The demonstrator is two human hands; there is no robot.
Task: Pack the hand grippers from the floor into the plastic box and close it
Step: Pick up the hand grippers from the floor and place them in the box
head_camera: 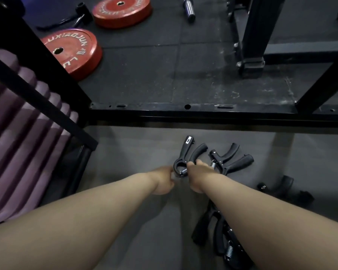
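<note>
the nearest hand gripper (185,158) is being held at its lower, looped end by the right hand (196,177). the fingers of this grip are being closed around the loop and the spring, but how tightly cannot be told, because the back of the hand is hiding the fingertips. the left hand (163,181) is being kept just beside the same loop, on its left side; its fingers are being curled in, and it cannot be told if they are touching the gripper or holding anything.

the long axis of this gripper is being pointed away from the person: the two handles are spreading up and forward from the loop, so the grip is sitting at the near end and the free ends are lying farther on the floor (129,152). a lift toward the person is therefore judged to be the easy direction, with the handles trailing behind the grip.

a second hand gripper (229,159) is lying just to the right, very near the first one, with its handles pointing up and to the right; the right hand is the nearer one to it. a third hand gripper (283,189) is lying farther right, and a dark pile of more grippers (220,240) is being partly hidden under the right forearm.

the plastic box is not being shown in this view, so which way the gripper must be carried cannot be told. the packing is judged to be at an early stage, as several grippers are lying on the floor.
</note>
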